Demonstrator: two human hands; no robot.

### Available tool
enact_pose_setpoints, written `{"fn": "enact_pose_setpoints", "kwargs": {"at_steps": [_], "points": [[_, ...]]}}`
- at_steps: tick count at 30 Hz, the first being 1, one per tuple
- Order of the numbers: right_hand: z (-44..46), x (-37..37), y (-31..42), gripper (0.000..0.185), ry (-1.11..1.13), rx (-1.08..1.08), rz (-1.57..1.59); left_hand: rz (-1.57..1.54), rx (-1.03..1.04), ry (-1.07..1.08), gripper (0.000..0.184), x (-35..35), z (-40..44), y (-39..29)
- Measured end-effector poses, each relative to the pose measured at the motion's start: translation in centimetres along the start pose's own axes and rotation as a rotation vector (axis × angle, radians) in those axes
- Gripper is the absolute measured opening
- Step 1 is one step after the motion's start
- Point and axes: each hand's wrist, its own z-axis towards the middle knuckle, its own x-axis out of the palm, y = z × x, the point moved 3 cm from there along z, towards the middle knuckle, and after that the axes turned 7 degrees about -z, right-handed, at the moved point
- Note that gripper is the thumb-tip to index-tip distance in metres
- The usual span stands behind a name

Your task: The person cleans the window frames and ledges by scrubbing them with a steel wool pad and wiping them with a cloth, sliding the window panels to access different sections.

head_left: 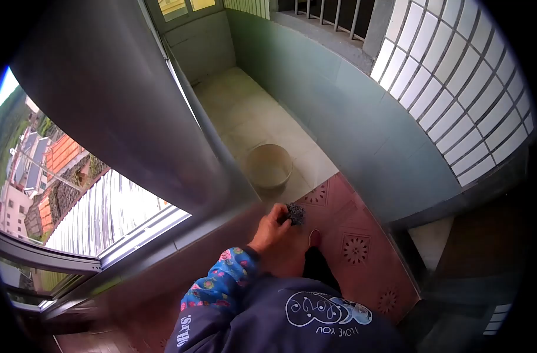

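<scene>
My left hand, below a blue floral sleeve cover, is closed around a dark grey, tangled scouring pad that looks like steel wool. The pad sticks out past the fingertips on the right. Just beyond the hand, a pale beige bucket stands upright on the light tiled floor, apart from the pad. Its contents cannot be made out. My right hand is out of view.
Red patterned tiles lie underfoot, meeting pale floor tiles farther on. A green-grey wall runs along the right. An open window and its ledge are at the left, with rooftops outside.
</scene>
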Motion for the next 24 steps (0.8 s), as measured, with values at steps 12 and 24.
{"fn": "enact_pose_setpoints", "kwargs": {"at_steps": [12,24], "points": [[30.5,-16.2,33.2,0.056,0.146,-0.525,-0.216,0.062,0.086,-0.789,0.027,-4.8,16.3,-7.0],[39.4,-10.7,66.1,0.056,0.425,-0.901,-0.523,0.263,0.309,-1.498,0.023,-19.9,23.2,-4.3]]}}
